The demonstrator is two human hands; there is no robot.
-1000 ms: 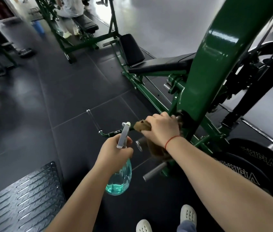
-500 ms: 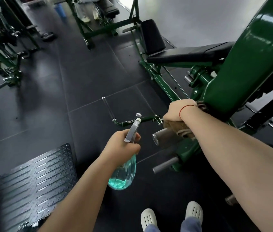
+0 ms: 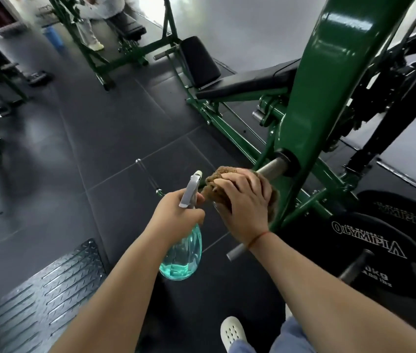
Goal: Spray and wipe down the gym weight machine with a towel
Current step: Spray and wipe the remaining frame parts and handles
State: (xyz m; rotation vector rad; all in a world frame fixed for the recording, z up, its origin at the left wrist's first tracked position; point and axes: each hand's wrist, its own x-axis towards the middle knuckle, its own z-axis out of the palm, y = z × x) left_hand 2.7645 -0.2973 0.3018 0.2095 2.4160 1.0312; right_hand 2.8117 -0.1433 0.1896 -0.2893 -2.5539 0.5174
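A green weight machine rises at the right, with a steel weight peg sticking out of its big arm toward me. My right hand grips a brown towel wrapped over the outer end of that peg. My left hand holds a spray bottle of turquoise liquid by the neck, its grey nozzle pointing up beside the towel. A black padded seat of the machine lies behind.
Black Olympia weight plates lean at the right by the frame. A shorter steel peg juts out under my right wrist. A ribbed metal footplate lies lower left. Other green machines and a seated person stand at the back.
My right hand has slid the towel outward along the steel peg, away from the green arm, baring the peg's inner part. The left hand with the bottle stays beside it.
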